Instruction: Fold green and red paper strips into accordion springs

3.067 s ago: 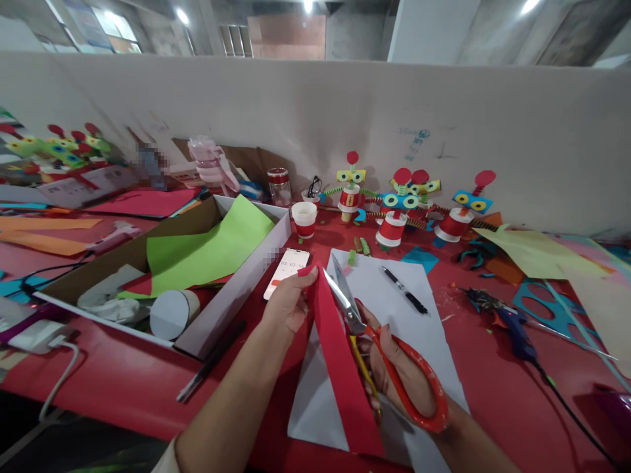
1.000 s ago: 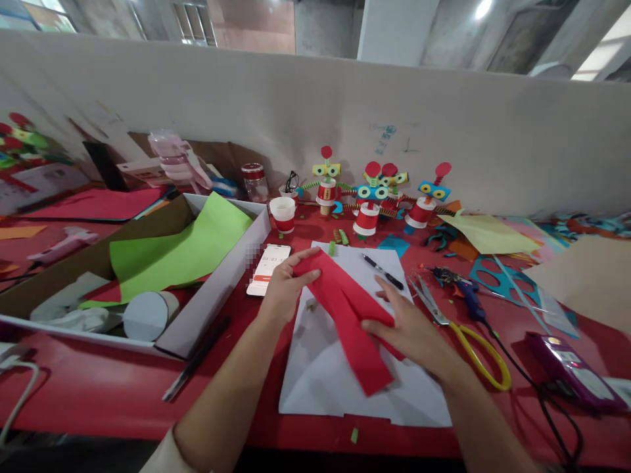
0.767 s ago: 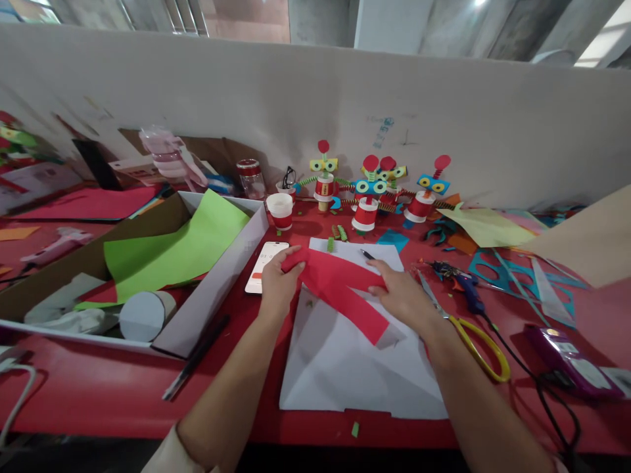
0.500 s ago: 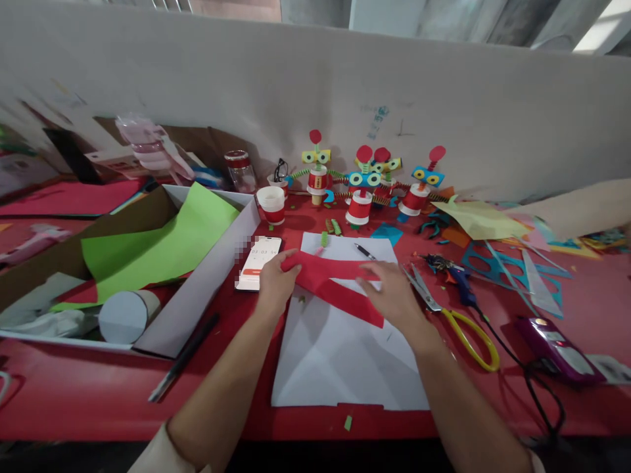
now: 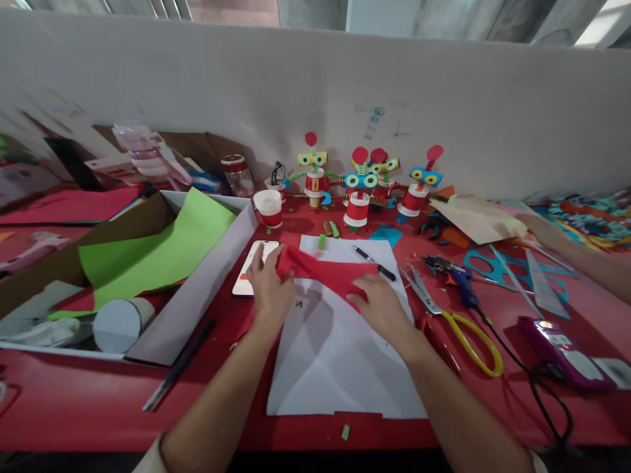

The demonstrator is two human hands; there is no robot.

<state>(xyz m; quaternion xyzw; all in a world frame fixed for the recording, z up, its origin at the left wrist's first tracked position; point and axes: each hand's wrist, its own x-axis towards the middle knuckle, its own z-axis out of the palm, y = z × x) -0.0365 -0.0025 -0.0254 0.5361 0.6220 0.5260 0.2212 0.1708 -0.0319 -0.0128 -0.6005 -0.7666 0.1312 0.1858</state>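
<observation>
A folded or overlapping piece of red paper (image 5: 320, 268) spans the space between both hands, over the upper part of a white sheet (image 5: 340, 355). My left hand (image 5: 271, 282) is at its left end beside the phone (image 5: 245, 279), fingers spread and partly raised. Fingers curled, my right hand (image 5: 379, 299) grips the paper's right end. A black pen (image 5: 374, 261) lies just beyond the right hand. Yellow-handled scissors (image 5: 444, 312) rest to the right of the sheet.
Paper-cup figures (image 5: 357, 210) stand along the wall, near a white-and-red cup (image 5: 269, 209). At left is an open box (image 5: 197, 282) with green paper (image 5: 162, 249). A glue gun (image 5: 463, 286) and purple device (image 5: 566, 351) lie right. Another person's arm (image 5: 582, 253) reaches in from the right.
The left hand's fingers have spread, and the red paper's strips have come closer together. The right hand has moved slightly left. Another person's arm has appeared at the right.
</observation>
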